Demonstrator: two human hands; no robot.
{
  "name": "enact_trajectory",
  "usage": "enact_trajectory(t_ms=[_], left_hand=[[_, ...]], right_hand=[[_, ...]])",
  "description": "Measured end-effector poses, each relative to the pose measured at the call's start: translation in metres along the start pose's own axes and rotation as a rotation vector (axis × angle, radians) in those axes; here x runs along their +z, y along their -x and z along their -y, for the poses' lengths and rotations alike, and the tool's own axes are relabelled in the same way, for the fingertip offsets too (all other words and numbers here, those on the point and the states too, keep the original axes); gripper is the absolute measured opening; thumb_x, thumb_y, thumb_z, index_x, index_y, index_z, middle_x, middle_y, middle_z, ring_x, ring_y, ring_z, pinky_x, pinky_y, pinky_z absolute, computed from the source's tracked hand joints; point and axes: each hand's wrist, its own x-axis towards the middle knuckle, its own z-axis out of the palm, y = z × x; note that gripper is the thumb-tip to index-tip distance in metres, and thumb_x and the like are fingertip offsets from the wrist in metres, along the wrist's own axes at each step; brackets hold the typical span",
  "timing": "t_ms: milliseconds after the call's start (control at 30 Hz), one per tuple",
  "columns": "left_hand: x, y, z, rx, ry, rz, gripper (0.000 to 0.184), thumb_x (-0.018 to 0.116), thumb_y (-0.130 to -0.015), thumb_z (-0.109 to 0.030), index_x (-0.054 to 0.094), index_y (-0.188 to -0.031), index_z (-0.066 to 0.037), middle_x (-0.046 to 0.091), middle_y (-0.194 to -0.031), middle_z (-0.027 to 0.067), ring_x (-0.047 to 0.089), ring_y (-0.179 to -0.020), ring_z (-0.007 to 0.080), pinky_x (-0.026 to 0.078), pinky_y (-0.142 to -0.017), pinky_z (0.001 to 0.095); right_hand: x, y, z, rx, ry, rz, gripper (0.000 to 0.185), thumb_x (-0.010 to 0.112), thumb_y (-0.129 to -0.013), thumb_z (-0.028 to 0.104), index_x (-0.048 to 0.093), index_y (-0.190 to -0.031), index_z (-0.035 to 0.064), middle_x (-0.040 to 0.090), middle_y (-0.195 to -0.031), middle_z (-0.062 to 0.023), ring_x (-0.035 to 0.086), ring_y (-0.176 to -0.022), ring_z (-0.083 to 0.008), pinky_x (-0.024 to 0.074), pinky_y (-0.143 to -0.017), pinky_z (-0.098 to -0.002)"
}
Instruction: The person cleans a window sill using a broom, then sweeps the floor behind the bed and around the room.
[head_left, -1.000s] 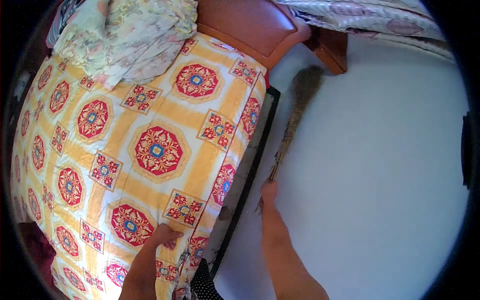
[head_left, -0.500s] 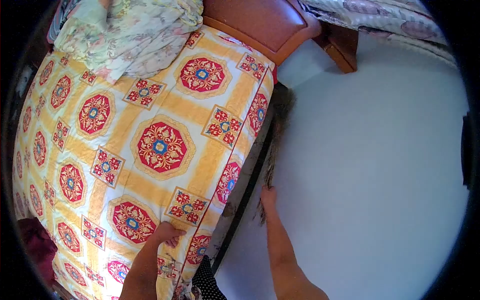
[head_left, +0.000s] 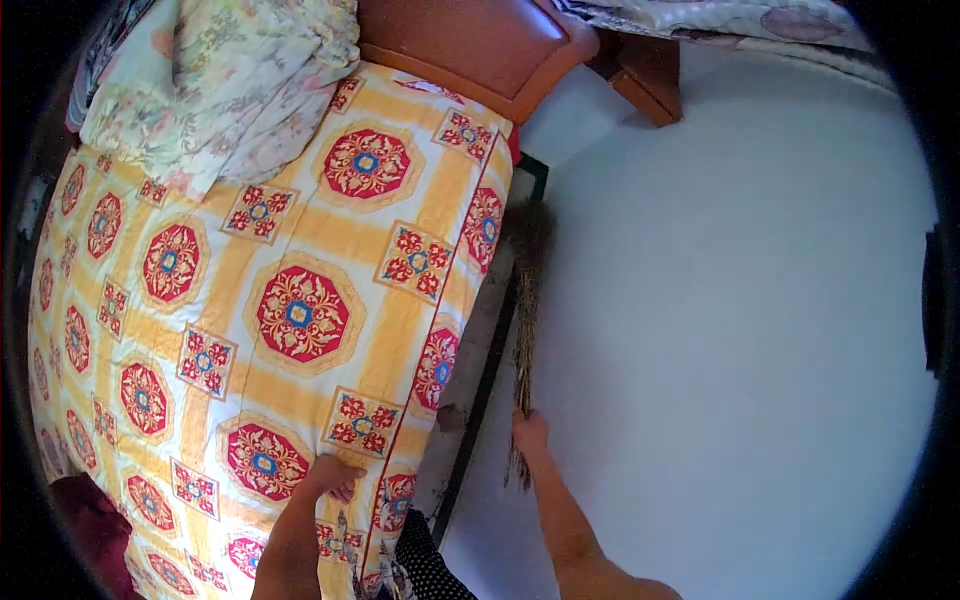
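My right hand [head_left: 531, 432] is closed around the thin handle of a straw broom [head_left: 527, 320], close to its lower end in view. The broom's dark, bushy head [head_left: 530, 228] lies along the bed's side, over the dark strip at the floor edge. On the bed's right part rests my left hand [head_left: 330, 477], thumb side out and fingers loosely bent, holding nothing. Under it spreads a bedsheet [head_left: 400, 330] with yellow bands and red medallions.
A floral cloth [head_left: 230, 100] lies rumpled at the top of the bed, before the brown headboard [head_left: 460, 45]. Pale floor [head_left: 720, 330] stretches to the right. A wooden leg [head_left: 650, 90] stands at the back, and a maroon cloth [head_left: 92, 535] hangs lower left.
My right hand has drawn the broom toward me and slightly left, and its head now sits lower beside the bed. My left hand stays on the sheet. The view has shifted a little.
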Motion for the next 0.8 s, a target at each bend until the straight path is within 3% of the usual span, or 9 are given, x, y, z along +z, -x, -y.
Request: enact_trajectory(t_ms=[133, 300, 367, 467, 533, 600, 633, 667, 800], left_hand=[[0.001, 0.011, -0.005, 0.089, 0.068, -0.023, 0.04, 0.068, -0.069, -0.031, 0.055, -0.057, 0.005, 0.057, -0.053, 0.0151, 0.059, -0.045, 0.0231, 0.048, -0.04, 0.0305], [0.006, 0.007, -0.008, -0.022, -0.017, -0.102, 0.04, 0.068, -0.069, -0.032, 0.054, -0.056, 0.004, 0.057, -0.053, 0.015, 0.059, -0.045, 0.0229, 0.048, -0.04, 0.0303], [0.003, 0.007, -0.007, 0.025, -0.046, -0.105, 0.04, 0.067, -0.069, -0.031, 0.053, -0.056, 0.004, 0.057, -0.054, 0.0154, 0.058, -0.044, 0.0229, 0.048, -0.039, 0.03], [0.005, 0.009, -0.012, -0.007, -0.085, -0.127, 0.041, 0.067, -0.07, -0.032, 0.054, -0.055, 0.004, 0.057, -0.055, 0.0157, 0.058, -0.044, 0.0224, 0.048, -0.039, 0.0295], [0.005, 0.002, -0.009, -0.121, -0.173, -0.102, 0.042, 0.067, -0.07, -0.033, 0.054, -0.054, 0.005, 0.057, -0.055, 0.0161, 0.058, -0.044, 0.0223, 0.048, -0.039, 0.0294], [0.001, -0.001, 0.0, -0.013, -0.02, -0.101, 0.043, 0.067, -0.069, -0.034, 0.054, -0.054, 0.005, 0.057, -0.055, 0.0161, 0.058, -0.044, 0.0221, 0.049, -0.039, 0.0293], [0.005, 0.011, -0.01, 0.007, -0.063, -0.103, 0.043, 0.066, -0.069, -0.035, 0.055, -0.055, 0.004, 0.057, -0.053, 0.0153, 0.058, -0.043, 0.0216, 0.048, -0.038, 0.0286], [0.006, 0.012, -0.012, 0.012, -0.071, -0.094, 0.043, 0.066, -0.069, -0.035, 0.055, -0.055, 0.004, 0.057, -0.053, 0.0153, 0.058, -0.043, 0.0216, 0.048, -0.038, 0.0286], [0.005, 0.012, -0.003, 0.133, -0.095, -0.121, 0.043, 0.065, -0.07, -0.037, 0.053, -0.053, 0.001, 0.056, -0.051, 0.0133, 0.057, -0.041, 0.0207, 0.047, -0.037, 0.0282]], right_hand=[[-0.018, 0.003, 0.044, -0.12, -0.296, -0.111, 0.06, 0.044, -0.079, 0.049, 0.054, -0.097, -0.0069, 0.055, -0.092, -0.0268, 0.052, -0.093, -0.0365, 0.0387, -0.079, -0.038], [-0.033, -0.182, 0.117, -0.224, -0.191, -0.184, 0.062, 0.034, -0.084, 0.049, 0.051, -0.106, -0.0056, 0.051, -0.106, -0.0257, 0.046, -0.104, -0.0348, 0.0355, -0.085, -0.0398], [-0.053, -0.169, 0.135, 0.108, -0.37, 0.143, 0.059, 0.035, -0.084, 0.046, 0.05, -0.106, -0.0065, 0.051, -0.106, -0.0263, 0.046, -0.104, -0.0365, 0.0369, -0.083, -0.0415], [0.001, -0.193, 0.051, -0.112, 0.033, -0.057, 0.065, 0.027, -0.083, 0.053, 0.052, -0.106, -0.002, 0.049, -0.107, -0.0272, 0.046, -0.103, -0.039, 0.0372, -0.087, -0.0438], [0.135, -0.269, -0.115, -0.393, 0.317, -0.183, 0.057, 0.025, -0.086, 0.047, 0.055, -0.105, 0.0018, 0.051, -0.106, -0.0267, 0.049, -0.1, -0.0374, 0.0383, -0.085, -0.0438], [0.069, -0.034, -0.043, 0.094, -0.181, 0.077, 0.058, 0.026, -0.085, 0.047, 0.041, -0.118, 0.0022, 0.045, -0.115, -0.0243, 0.042, -0.109, -0.0355, 0.0319, -0.09, -0.0421], [0.115, -0.025, -0.109, -0.005, 0.078, 0.217, 0.058, 0.031, -0.083, 0.05, 0.049, -0.111, 0.0031, 0.051, -0.109, -0.0219, 0.045, -0.106, -0.0329, 0.034, -0.088, -0.0394], [0.142, 0.013, -0.147, 0.19, -0.207, 0.283, 0.061, 0.034, -0.081, 0.053, 0.054, -0.103, 0.0002, 0.054, -0.102, -0.0213, 0.049, -0.099, -0.0323, 0.0372, -0.083, -0.0379], [0.189, 0.182, -0.244, 0.297, -0.031, 0.252, 0.064, 0.037, -0.079, 0.057, 0.059, -0.087, -0.0025, 0.058, -0.08, -0.0246, 0.055, -0.083, -0.0388, 0.0413, -0.074, -0.0419]])
